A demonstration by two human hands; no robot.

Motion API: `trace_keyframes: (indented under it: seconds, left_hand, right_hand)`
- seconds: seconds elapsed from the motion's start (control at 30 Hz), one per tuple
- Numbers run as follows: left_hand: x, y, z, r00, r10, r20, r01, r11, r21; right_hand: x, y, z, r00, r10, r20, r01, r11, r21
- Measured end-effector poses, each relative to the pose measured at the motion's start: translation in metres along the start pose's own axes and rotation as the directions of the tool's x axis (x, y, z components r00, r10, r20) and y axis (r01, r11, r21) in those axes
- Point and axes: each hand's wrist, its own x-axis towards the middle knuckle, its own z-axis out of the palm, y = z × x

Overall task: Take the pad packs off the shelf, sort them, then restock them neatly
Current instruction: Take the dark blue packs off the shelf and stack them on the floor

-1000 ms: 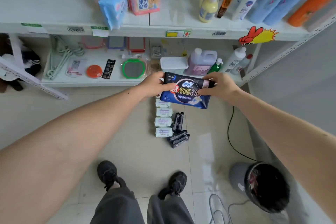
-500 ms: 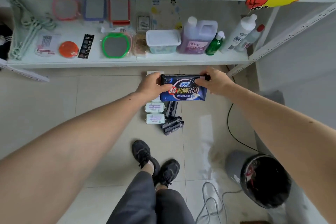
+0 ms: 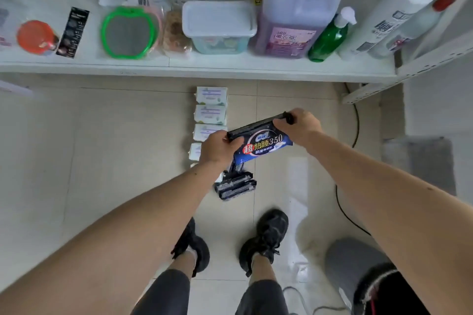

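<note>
A dark blue pad pack point(image 3: 263, 146) with "350" on its front hangs tilted above the floor. My left hand point(image 3: 217, 148) grips its left end and my right hand point(image 3: 298, 126) grips its upper right end. On the tiles below, several white pad packs point(image 3: 210, 106) lie in a column running toward the shelf; my left hand hides the nearest ones. A few dark pad packs point(image 3: 235, 185) lie stacked beside them, just under the held pack.
The bottom shelf point(image 3: 194, 66) carries a green-rimmed mirror point(image 3: 128, 33), a lidded plastic box point(image 3: 218, 25), a purple detergent jug point(image 3: 294, 13), a green bottle point(image 3: 330, 38) and white bottles point(image 3: 394, 10). A black cable point(image 3: 344, 207) and a grey bin point(image 3: 358, 268) are at right. My shoes point(image 3: 266, 235) stand close behind the packs.
I have bent lower, so shelf and floor look much nearer. The dark blue pack has come down toward the floor stacks and tilted, its right end higher.
</note>
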Motion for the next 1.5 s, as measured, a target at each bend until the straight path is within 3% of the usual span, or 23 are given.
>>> trace_keyframes:
  seconds: [0.37,0.57,0.7,0.93,1.17,1.37,1.5]
  left_hand:
    - [0.095,-0.106,0.139,0.971,-0.199,-0.134,0.189,0.978,-0.086]
    - [0.138,-0.157,0.176,0.947,-0.29,-0.139,0.275,0.954,-0.118]
    - [0.155,-0.181,0.188,0.919,-0.33,-0.216,0.301,0.941,-0.157]
    - [0.158,-0.181,0.19,0.91,-0.387,-0.146,0.372,0.92,-0.121]
    - [0.138,-0.148,0.164,0.927,-0.361,-0.102,0.358,0.933,-0.045]
    - [0.111,-0.096,0.115,0.947,-0.32,-0.016,0.317,0.944,-0.092]
    - [0.085,-0.041,0.067,0.968,-0.25,0.012,0.25,0.963,-0.103]
  right_hand:
    - [0.142,0.101,0.102,0.998,0.009,0.066,-0.008,1.0,-0.018]
    - [0.191,0.127,0.155,0.994,-0.004,0.111,0.004,1.0,-0.001]
    - [0.207,0.135,0.176,0.988,-0.003,0.155,0.003,1.0,0.0]
    - [0.216,0.142,0.184,0.965,0.002,0.263,0.02,0.997,-0.08]
    - [0.195,0.127,0.158,0.969,0.045,0.243,-0.026,0.996,-0.081]
    - [0.153,0.07,0.106,0.962,0.013,0.274,0.038,0.983,-0.178]
    - [0.111,0.019,0.068,0.967,-0.05,0.25,0.085,0.988,-0.132]
